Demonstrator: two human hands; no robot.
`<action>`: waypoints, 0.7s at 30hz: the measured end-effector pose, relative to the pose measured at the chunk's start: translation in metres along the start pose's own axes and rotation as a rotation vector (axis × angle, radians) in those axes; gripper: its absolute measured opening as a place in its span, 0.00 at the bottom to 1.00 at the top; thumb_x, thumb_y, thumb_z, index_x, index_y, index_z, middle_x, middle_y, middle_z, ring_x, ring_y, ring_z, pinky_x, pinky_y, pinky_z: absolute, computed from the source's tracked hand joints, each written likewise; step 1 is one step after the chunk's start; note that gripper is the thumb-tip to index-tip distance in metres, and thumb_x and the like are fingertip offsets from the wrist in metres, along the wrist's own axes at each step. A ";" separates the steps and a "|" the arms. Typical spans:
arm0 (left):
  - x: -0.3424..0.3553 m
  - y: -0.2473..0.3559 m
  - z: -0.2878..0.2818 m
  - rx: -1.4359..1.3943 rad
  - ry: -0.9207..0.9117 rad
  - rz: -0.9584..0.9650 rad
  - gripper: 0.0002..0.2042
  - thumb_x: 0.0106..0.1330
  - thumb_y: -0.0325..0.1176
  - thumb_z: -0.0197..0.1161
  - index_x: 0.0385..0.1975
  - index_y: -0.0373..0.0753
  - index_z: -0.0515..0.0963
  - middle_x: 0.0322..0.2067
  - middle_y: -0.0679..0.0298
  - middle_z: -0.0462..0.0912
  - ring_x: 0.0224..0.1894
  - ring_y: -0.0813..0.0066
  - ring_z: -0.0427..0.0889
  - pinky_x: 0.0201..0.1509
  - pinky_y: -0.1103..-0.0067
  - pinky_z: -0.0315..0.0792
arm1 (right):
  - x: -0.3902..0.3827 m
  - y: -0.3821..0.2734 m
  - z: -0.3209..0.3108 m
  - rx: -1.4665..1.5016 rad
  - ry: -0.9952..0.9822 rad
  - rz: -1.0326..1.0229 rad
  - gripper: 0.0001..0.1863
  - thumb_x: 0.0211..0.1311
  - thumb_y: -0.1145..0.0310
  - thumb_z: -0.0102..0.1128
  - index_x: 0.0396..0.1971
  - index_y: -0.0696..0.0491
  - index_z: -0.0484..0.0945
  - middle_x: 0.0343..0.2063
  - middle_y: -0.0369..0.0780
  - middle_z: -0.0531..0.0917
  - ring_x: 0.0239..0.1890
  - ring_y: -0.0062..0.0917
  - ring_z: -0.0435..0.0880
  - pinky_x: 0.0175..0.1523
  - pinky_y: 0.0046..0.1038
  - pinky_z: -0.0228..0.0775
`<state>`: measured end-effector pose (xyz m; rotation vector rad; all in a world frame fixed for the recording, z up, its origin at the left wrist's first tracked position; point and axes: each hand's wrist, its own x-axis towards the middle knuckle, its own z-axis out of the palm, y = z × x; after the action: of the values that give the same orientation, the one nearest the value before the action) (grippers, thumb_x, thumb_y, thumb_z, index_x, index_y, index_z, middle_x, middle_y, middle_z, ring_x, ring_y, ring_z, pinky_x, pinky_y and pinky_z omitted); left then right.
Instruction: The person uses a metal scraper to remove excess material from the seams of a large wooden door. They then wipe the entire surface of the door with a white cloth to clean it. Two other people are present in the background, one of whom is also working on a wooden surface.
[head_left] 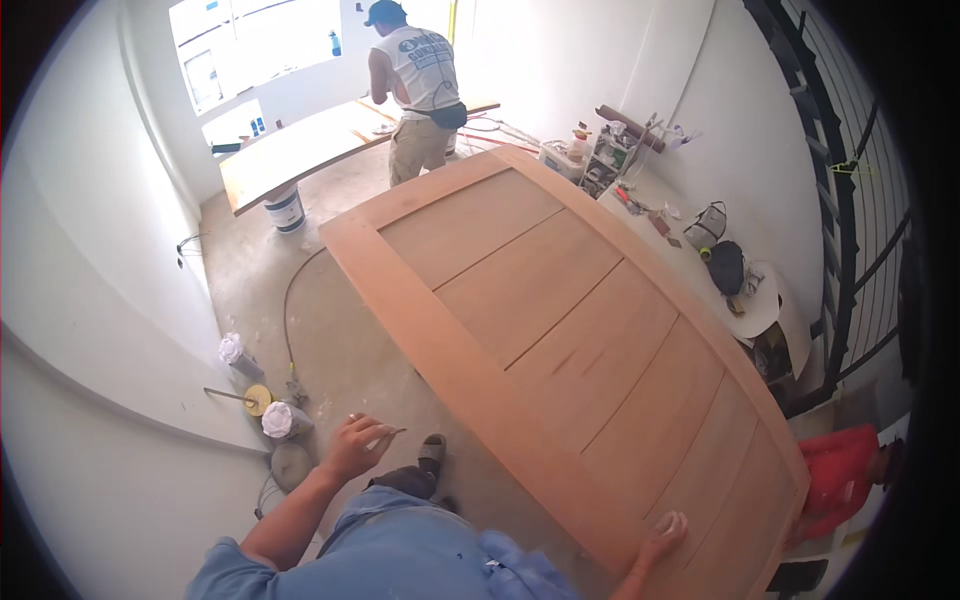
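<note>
A large wooden panelled door (575, 330) lies flat in front of me, with grooves between its boards and several darker streaks near its middle. My left hand (358, 446) is raised over the floor to the left of the door. Its fingers are pinched round a small thin piece (400, 431) whose kind I cannot make out. At the door's near end, my right hand (664, 538) lies on the wood by the frame edge. Its fingers are curled, and whatever may be in them is hidden.
A person (418, 90) stands at another wooden panel (290, 150) on a bucket (286, 212). Another person in red (840, 480) is at the right. A hose (288, 310) and covered cans (287, 420) lie left; a cluttered bench (655, 205) and stair railing (835, 200) stand right.
</note>
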<state>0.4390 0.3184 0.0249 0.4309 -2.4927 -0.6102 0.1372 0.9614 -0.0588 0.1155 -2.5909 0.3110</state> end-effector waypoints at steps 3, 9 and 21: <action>-0.022 -0.058 0.010 0.090 -0.096 -0.101 0.04 0.65 0.33 0.78 0.35 0.42 0.92 0.34 0.60 0.90 0.39 0.56 0.88 0.48 0.64 0.81 | -0.020 -0.059 -0.011 0.215 -0.068 -0.033 0.13 0.78 0.66 0.61 0.38 0.61 0.86 0.42 0.50 0.86 0.48 0.49 0.84 0.57 0.49 0.77; -0.177 -0.203 0.056 0.063 -0.247 -0.691 0.13 0.69 0.35 0.70 0.40 0.31 0.92 0.36 0.43 0.91 0.38 0.44 0.91 0.45 0.57 0.81 | -0.025 -0.130 -0.007 0.146 -0.014 -0.024 0.08 0.71 0.68 0.65 0.31 0.55 0.84 0.34 0.48 0.85 0.41 0.48 0.83 0.50 0.51 0.75; -0.222 -0.326 0.061 0.110 -0.333 -0.865 0.20 0.74 0.42 0.63 0.50 0.31 0.91 0.44 0.41 0.92 0.47 0.42 0.92 0.55 0.57 0.83 | -0.002 -0.353 0.052 0.252 -0.084 -0.110 0.08 0.68 0.64 0.70 0.39 0.52 0.85 0.40 0.44 0.85 0.46 0.44 0.84 0.55 0.45 0.76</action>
<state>0.6411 0.1551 -0.2780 1.6017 -2.5741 -0.9169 0.1637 0.6061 -0.0333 0.3656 -2.6043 0.6022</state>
